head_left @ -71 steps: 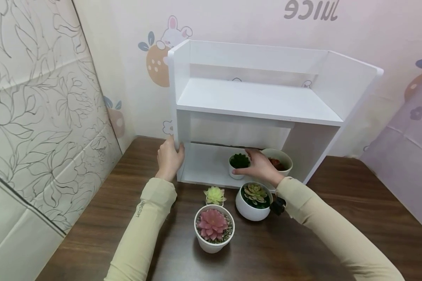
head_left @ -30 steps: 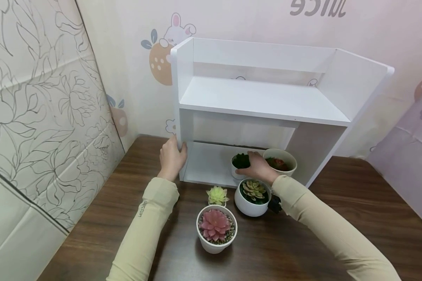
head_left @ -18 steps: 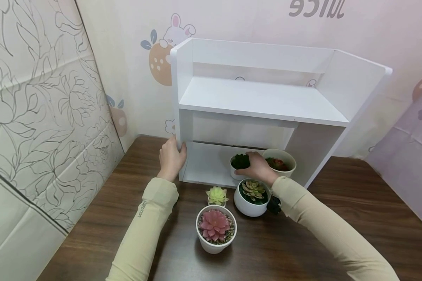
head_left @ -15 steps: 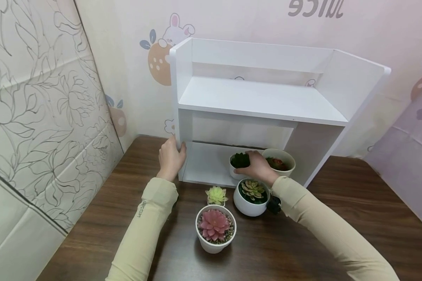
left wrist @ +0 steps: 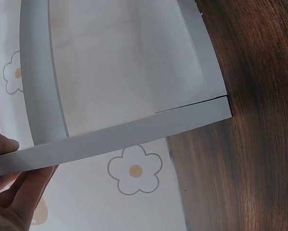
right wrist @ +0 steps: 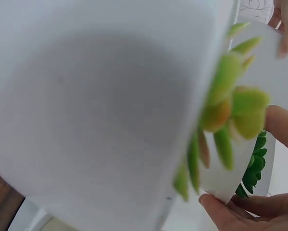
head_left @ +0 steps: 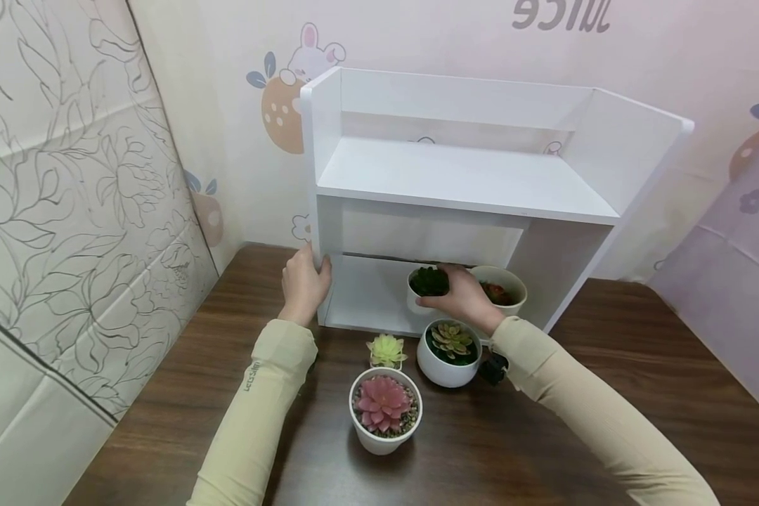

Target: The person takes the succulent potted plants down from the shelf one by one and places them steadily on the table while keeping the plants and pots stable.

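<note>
My left hand point(head_left: 306, 283) grips the front edge of the left side panel of a white shelf unit point(head_left: 468, 176). In the left wrist view, the thumb lies on one side of that panel point(left wrist: 110, 137) and the fingers on the other. Inside the lower compartment, my right hand point(head_left: 460, 295) holds a small white pot with a dark green succulent point(head_left: 429, 281) between thumb and fingers. In the right wrist view, the dark green leaves point(right wrist: 254, 166) show between the thumb and fingers; a nearer white pot point(right wrist: 95, 120) hides much of that view.
A larger pot with a reddish plant point(head_left: 498, 289) stands right of my right hand on the lower shelf. Before the unit are a round white succulent pot point(head_left: 449, 353), a yellow-green succulent point(head_left: 386, 351), a pink succulent pot point(head_left: 382, 411) and a black object point(head_left: 493, 368), on a brown wooden table point(head_left: 512, 450).
Within the last half second the dark green succulent pot and my right hand have shifted slightly up in the head view. My left hand stays on the side panel.
</note>
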A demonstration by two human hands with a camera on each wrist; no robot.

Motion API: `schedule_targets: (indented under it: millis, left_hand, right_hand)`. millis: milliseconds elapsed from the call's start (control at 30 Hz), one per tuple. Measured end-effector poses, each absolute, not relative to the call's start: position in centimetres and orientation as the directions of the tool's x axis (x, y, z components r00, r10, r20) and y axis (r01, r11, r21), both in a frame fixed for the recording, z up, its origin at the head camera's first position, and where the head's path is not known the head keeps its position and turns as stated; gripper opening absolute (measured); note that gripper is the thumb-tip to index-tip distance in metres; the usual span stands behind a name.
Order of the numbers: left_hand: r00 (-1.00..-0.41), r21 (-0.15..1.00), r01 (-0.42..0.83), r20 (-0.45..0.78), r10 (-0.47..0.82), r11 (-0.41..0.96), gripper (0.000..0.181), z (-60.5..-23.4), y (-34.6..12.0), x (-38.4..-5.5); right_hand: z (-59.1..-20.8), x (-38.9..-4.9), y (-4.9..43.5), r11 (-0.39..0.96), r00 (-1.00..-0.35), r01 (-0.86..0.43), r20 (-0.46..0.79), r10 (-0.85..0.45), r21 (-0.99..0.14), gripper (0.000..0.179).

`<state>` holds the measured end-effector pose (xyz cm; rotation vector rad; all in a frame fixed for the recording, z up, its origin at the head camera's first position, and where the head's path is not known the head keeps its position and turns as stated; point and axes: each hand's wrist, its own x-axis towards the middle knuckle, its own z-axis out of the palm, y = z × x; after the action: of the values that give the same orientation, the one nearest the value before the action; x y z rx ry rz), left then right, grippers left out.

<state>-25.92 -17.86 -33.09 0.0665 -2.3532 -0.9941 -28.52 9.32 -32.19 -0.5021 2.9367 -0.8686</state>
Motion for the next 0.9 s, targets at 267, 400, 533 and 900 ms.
schedule_targets:
  millis: [267, 400, 533, 900]
  left_hand:
    - [-0.838, 0.676, 0.161, 0.478, -0.261, 0.719, 0.027, -33.0, -17.9, -25.9]
    - [-0.839, 0.674, 0.164, 0.479, -0.258, 0.72, 0.027, -33.0, -17.9, -25.9]
    - [-0.839, 0.675, 0.16, 0.478, -0.261, 0.72, 0.027, -33.0, -18.0, -25.9]
    - [-0.846, 0.682, 0.158, 0.467, -0.258, 0.714, 0.028, -33.1, -17.9, -25.9]
  right_hand:
    - [-31.5, -27.8, 9.1, 0.778, -0.939, -0.328, 0.095, -0.33, -0.536, 0.085]
    - [-31.2, -27.4, 9.2, 0.768, -0.939, -0.328, 0.101, -0.329, -0.55, 0.085]
    - [-31.1, -27.0, 9.2, 0.758, -0.936, -0.339, 0.117, -0.333, -0.558, 0.084]
    - [-30.8, -25.8, 9.5, 0.73, -0.927, -0.366, 0.161, -0.337, -0.577, 0.082]
